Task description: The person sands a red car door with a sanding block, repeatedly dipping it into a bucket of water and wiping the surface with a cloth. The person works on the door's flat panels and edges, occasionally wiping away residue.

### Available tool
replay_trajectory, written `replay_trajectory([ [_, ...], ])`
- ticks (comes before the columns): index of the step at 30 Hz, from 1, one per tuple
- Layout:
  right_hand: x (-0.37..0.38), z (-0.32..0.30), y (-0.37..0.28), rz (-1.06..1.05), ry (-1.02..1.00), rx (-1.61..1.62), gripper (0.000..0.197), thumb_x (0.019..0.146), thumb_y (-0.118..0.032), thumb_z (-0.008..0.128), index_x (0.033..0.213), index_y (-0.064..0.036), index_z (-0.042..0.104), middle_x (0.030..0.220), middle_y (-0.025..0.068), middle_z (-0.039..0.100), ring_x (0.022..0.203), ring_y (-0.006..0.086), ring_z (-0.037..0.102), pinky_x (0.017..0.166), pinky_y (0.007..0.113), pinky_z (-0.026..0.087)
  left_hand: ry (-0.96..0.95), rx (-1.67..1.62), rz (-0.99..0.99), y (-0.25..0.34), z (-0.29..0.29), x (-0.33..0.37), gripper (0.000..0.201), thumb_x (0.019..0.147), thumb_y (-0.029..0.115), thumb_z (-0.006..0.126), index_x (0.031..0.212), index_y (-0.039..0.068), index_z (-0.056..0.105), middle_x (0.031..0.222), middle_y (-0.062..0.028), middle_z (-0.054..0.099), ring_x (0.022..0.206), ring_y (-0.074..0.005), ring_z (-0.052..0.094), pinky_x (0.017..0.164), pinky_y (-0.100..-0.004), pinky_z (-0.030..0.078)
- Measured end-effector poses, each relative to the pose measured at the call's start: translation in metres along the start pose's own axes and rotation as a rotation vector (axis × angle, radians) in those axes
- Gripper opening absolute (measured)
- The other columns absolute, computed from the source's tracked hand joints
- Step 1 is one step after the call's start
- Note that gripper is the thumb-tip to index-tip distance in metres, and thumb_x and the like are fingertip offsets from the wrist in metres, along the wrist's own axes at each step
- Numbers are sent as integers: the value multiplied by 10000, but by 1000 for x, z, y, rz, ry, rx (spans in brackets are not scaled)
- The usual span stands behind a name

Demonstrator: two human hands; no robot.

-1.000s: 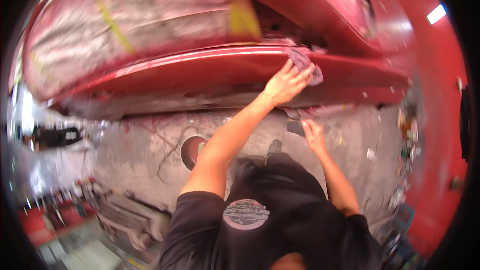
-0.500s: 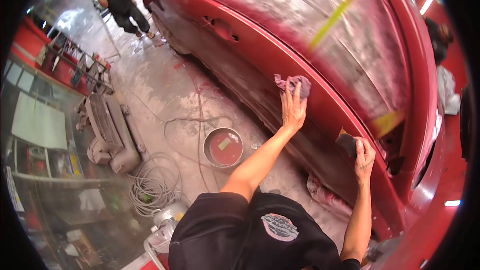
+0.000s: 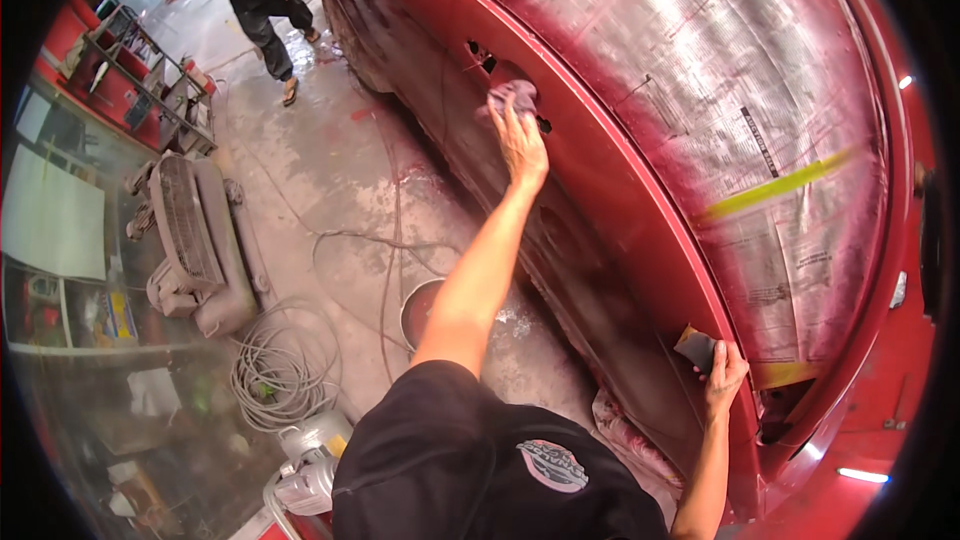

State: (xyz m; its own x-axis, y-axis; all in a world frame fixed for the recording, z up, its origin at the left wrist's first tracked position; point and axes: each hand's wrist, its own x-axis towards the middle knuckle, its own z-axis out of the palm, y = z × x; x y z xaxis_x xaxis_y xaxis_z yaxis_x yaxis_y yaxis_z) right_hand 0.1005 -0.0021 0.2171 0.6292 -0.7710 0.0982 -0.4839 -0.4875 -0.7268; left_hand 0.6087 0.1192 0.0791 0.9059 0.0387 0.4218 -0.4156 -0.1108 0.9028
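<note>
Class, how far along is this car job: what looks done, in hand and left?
Done, apparently: the paper covering is up, with yellow tape across it. In hand: the left hand presses a purplish cloth on the red side panel; the right hand grips a dark sheet. Probably left: the lower body looks dull and patchy, and dark holes gape in the panel.

Print marks the round badge (image 3: 553,466) on the shirt (image 3: 420,455) and, seemingly, the silvery masking sheet (image 3: 715,90).

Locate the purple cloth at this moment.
In the head view, the purple cloth is above centre, under the person's left hand, against the red door panel between dark holes.
</note>
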Motion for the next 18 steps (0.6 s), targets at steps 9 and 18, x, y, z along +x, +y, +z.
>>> replay_trajectory([
  [9, 2, 7, -11, 20, 48, -13, 415, 1104, -319, 552, 874, 11, 652, 632, 65, 643, 505, 150, 669, 421, 257, 489, -152, 60, 118, 19, -3, 12, 568, 1100, 246, 469, 1593, -22, 390, 1622, -337, 341, 1502, -475, 335, 1267, -538, 228],
  [18, 2, 1, -4, 67, 22, 36, 440, 1112, -366, 524, 834, -28, 576, 626, 63, 610, 464, 142, 615, 396, 258, 451, 103, -142, -123, -15, 11, 12, 583, 1116, 310, 483, 1605, 9, 382, 1641, -325, 327, 1546, -486, 286, 1270, -524, 241],
])
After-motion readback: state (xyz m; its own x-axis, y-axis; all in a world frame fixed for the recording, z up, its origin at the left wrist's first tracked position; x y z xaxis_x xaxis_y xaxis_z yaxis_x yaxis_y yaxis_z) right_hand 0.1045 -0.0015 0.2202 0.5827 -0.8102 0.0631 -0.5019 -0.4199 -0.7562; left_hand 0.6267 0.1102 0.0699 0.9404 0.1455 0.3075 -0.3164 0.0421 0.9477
